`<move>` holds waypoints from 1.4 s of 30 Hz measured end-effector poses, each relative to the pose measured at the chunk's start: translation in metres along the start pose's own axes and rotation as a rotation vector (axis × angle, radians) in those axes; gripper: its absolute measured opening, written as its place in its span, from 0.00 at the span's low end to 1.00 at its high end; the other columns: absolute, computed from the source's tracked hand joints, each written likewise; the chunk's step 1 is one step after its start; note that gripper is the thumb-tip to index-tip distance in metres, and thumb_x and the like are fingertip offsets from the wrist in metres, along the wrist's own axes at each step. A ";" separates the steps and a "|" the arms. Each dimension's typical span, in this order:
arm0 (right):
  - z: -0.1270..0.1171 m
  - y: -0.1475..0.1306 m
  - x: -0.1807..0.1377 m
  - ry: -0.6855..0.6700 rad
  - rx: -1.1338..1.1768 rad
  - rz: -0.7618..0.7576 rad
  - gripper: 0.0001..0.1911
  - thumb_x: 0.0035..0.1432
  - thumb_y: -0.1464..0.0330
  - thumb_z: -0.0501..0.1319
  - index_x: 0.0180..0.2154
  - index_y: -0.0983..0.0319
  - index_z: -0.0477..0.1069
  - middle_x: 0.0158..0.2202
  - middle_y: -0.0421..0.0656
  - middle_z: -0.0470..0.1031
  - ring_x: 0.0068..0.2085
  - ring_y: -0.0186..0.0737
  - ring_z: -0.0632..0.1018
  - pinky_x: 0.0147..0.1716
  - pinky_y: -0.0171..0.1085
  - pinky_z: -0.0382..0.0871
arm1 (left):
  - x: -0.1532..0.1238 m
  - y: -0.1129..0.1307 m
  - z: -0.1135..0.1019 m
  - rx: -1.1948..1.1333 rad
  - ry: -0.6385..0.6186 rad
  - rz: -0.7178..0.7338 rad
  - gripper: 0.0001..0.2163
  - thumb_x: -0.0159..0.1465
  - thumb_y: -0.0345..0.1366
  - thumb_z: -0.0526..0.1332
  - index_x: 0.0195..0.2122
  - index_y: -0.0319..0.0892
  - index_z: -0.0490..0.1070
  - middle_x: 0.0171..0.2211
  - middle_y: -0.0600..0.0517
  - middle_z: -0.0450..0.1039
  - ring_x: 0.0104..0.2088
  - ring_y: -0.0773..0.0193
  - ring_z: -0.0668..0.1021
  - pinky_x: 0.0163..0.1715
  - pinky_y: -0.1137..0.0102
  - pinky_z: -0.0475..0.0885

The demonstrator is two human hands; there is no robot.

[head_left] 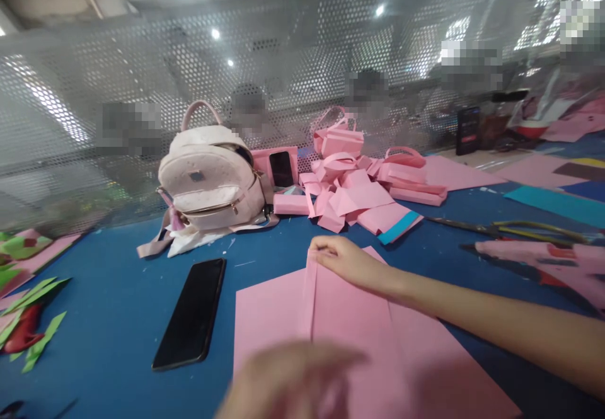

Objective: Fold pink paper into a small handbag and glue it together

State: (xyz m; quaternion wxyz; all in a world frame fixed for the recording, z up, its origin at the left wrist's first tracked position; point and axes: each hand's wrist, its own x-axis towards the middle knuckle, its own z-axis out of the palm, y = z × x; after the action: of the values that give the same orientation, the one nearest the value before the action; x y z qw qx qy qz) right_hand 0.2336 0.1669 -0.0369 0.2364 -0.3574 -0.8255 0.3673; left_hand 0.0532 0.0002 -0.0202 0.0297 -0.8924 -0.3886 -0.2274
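Some pink paper point(352, 312): right hand point(344, 259) pinches far edge, left hand point(286, 381) perhaps touching.

Pink paper point(350, 305) on blue tabletop point(118, 299) — 1 narrow strip point(309, 296) (seemingly folded) lengthwise.

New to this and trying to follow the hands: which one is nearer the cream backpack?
The right hand: at the far edge of the pink sheet, in front and to the right of the backpack. The left hand, blurred, is lower in view, farther from it.
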 end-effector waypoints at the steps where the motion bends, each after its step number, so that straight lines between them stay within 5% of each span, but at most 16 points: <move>1: -0.002 -0.002 0.001 0.029 0.052 0.011 0.13 0.64 0.60 0.52 0.30 0.60 0.62 0.27 0.37 0.66 0.28 0.34 0.67 0.28 0.33 0.57 | 0.004 -0.019 -0.003 -0.025 0.062 -0.101 0.18 0.72 0.31 0.47 0.60 0.45 0.65 0.56 0.44 0.72 0.52 0.59 0.77 0.44 0.66 0.79; 3: -0.007 -0.006 -0.001 0.085 0.140 0.029 0.14 0.65 0.57 0.51 0.34 0.60 0.62 0.28 0.37 0.65 0.27 0.35 0.67 0.27 0.33 0.58 | 0.011 -0.053 -0.007 -0.330 0.219 -0.424 0.18 0.70 0.37 0.54 0.60 0.44 0.65 0.58 0.43 0.71 0.53 0.54 0.77 0.48 0.58 0.77; 6: -0.011 -0.013 -0.007 0.175 0.236 0.019 0.15 0.65 0.55 0.51 0.35 0.60 0.61 0.29 0.37 0.64 0.28 0.35 0.67 0.27 0.33 0.59 | 0.015 -0.083 -0.012 -0.813 -0.012 -0.698 0.20 0.66 0.43 0.60 0.57 0.42 0.71 0.53 0.43 0.76 0.51 0.52 0.79 0.49 0.56 0.75; 10: -0.013 -0.016 -0.013 0.281 0.316 -0.010 0.16 0.64 0.53 0.54 0.33 0.59 0.60 0.26 0.35 0.59 0.27 0.34 0.62 0.26 0.33 0.57 | 0.017 -0.084 -0.019 -1.172 -0.200 -0.787 0.18 0.63 0.44 0.63 0.49 0.38 0.78 0.37 0.46 0.83 0.36 0.57 0.83 0.43 0.63 0.75; 14: -0.015 -0.014 -0.011 0.294 0.352 -0.020 0.19 0.63 0.50 0.54 0.32 0.58 0.58 0.23 0.33 0.56 0.24 0.33 0.60 0.25 0.33 0.54 | 0.017 -0.079 -0.023 -1.118 -0.204 -0.788 0.15 0.59 0.42 0.66 0.41 0.37 0.80 0.29 0.50 0.80 0.29 0.61 0.79 0.31 0.70 0.71; 18: -0.020 -0.013 -0.008 0.221 0.353 -0.031 0.19 0.61 0.50 0.58 0.36 0.60 0.65 0.27 0.36 0.64 0.27 0.34 0.65 0.27 0.33 0.57 | 0.016 -0.085 -0.023 -0.927 -0.176 -0.721 0.11 0.60 0.40 0.63 0.35 0.38 0.81 0.25 0.54 0.74 0.25 0.68 0.70 0.26 0.74 0.62; 24: -0.026 -0.010 -0.005 0.027 0.248 0.003 0.14 0.53 0.57 0.67 0.33 0.62 0.78 0.29 0.41 0.74 0.27 0.34 0.68 0.26 0.34 0.58 | 0.015 -0.087 -0.026 -0.820 -0.297 -0.662 0.12 0.61 0.38 0.61 0.23 0.38 0.71 0.20 0.59 0.52 0.23 0.71 0.54 0.23 0.73 0.49; 34: -0.030 -0.013 -0.009 -0.131 0.145 -0.016 0.06 0.51 0.67 0.64 0.27 0.62 0.77 0.29 0.41 0.78 0.31 0.38 0.75 0.31 0.34 0.64 | 0.014 -0.077 -0.023 -0.933 -0.396 -0.654 0.10 0.60 0.38 0.60 0.28 0.37 0.76 0.22 0.57 0.60 0.24 0.70 0.58 0.24 0.73 0.54; 42: -0.016 -0.025 -0.024 -0.172 0.058 -0.013 0.04 0.52 0.68 0.64 0.28 0.60 0.78 0.29 0.39 0.78 0.32 0.37 0.74 0.30 0.33 0.61 | 0.014 -0.067 -0.009 -0.974 -0.453 -0.686 0.14 0.61 0.42 0.62 0.22 0.39 0.68 0.18 0.61 0.49 0.20 0.72 0.53 0.20 0.72 0.47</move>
State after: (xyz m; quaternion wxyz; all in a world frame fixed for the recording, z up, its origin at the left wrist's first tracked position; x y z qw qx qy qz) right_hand 0.2492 0.1435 -0.0103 0.1771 -0.3120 -0.8342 0.4188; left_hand 0.0112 0.0543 -0.0146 -0.5369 -0.6544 -0.5010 -0.1804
